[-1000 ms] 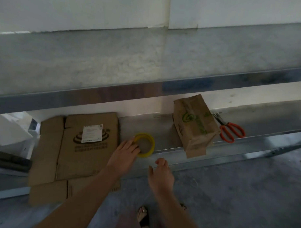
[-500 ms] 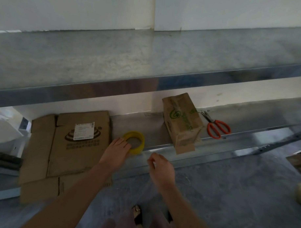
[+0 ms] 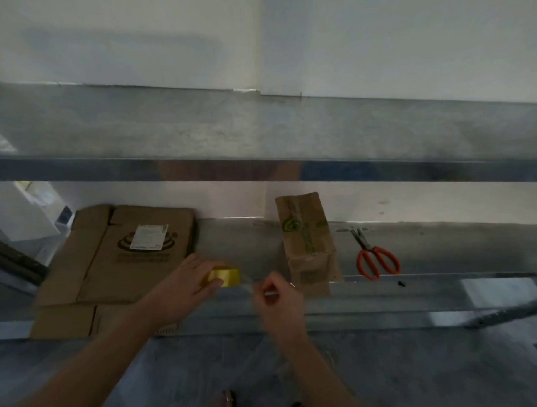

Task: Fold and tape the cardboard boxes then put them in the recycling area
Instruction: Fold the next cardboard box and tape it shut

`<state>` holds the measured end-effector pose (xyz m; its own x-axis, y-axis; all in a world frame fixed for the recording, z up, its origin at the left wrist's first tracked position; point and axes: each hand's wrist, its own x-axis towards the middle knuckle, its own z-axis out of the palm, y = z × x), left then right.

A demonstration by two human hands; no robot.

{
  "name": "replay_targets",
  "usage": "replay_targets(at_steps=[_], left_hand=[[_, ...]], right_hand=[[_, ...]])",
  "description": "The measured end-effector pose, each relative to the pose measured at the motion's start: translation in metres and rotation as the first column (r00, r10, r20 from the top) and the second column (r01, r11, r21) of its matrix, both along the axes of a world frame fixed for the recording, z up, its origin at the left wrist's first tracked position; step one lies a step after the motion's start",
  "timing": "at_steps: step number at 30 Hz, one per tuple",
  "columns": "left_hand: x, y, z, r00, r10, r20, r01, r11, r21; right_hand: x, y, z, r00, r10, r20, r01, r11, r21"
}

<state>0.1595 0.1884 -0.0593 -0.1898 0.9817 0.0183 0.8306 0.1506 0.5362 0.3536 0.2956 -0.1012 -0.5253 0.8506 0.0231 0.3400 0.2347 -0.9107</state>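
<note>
Grey metal shelving against a white wall (image 3: 388,40); the lower shelf (image 3: 244,242) carries everything. At its left end the flattened cardboard box (image 3: 131,259) lies flat, label up. Mid-shelf the small closed box (image 3: 308,244) stands upright. The orange scissors (image 3: 378,262) lie just right of it, not touching. Near the shelf front, between the two boxes, the left hand (image 3: 182,291) grips the yellow tape roll (image 3: 225,276), fingers curled over the top and thumb on the near side. Just beside the roll, the right hand (image 3: 276,298) has its fingers pinched on what looks like the free tape end (image 3: 249,286); the strip is clear and blurred, so hard to confirm. Step in hand, as I judge it: drawing out a length of tape for the flat box. To do it well, hold the roll steady and let it turn. Pull the end straight out in line so the strip stays taut and doesn't twist or stick to itself. Draw enough to span a seam with overlap, then cut with the scissors, within reach on the right. Flat box not yet folded or taped; recycling area not in view.
</note>
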Motion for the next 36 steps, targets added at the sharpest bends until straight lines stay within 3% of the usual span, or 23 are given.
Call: replay_targets(at_steps=[2, 10, 14, 20, 26, 29, 33, 36], left_hand=[[0.011, -0.002, 0.02, 0.998, 0.034, 0.043, -0.035, 0.999, 0.034], [0.056, 0.014, 0.068, 0.996, 0.083, -0.027, -0.078, 0.986, 0.148], [0.082, 0.023, 0.079, 0.985, 0.165, -0.05, -0.151, 0.966, 0.212], [0.109, 0.032, 0.073, 0.953, 0.291, 0.088, -0.303, 0.936, 0.18], [0.111, 0.054, 0.076, 0.959, 0.273, 0.079, -0.283, 0.936, 0.207], [0.103, 0.055, 0.076, 0.965, 0.263, -0.02, -0.254, 0.948, 0.193], [0.094, 0.055, 0.075, 0.971, 0.238, -0.012, -0.235, 0.965, 0.117], [0.094, 0.059, 0.073, 0.963, 0.269, -0.013, -0.268, 0.961, 0.067]], right_hand=[[0.005, 0.004, 0.015, 0.998, 0.014, -0.066, -0.014, 1.0, -0.003], [0.034, 0.036, 0.08, 0.965, 0.208, -0.159, -0.214, 0.976, -0.025], [0.053, 0.057, 0.093, 0.976, 0.216, 0.004, -0.213, 0.961, 0.174], [0.076, 0.085, 0.102, 0.958, 0.165, 0.234, -0.255, 0.861, 0.44], [0.083, 0.091, 0.105, 0.968, 0.118, 0.222, -0.217, 0.836, 0.503], [0.086, 0.093, 0.11, 0.972, 0.115, 0.204, -0.209, 0.817, 0.538], [0.087, 0.104, 0.116, 0.941, 0.091, 0.327, -0.268, 0.792, 0.548], [0.087, 0.111, 0.116, 0.944, 0.07, 0.321, -0.243, 0.807, 0.538]])
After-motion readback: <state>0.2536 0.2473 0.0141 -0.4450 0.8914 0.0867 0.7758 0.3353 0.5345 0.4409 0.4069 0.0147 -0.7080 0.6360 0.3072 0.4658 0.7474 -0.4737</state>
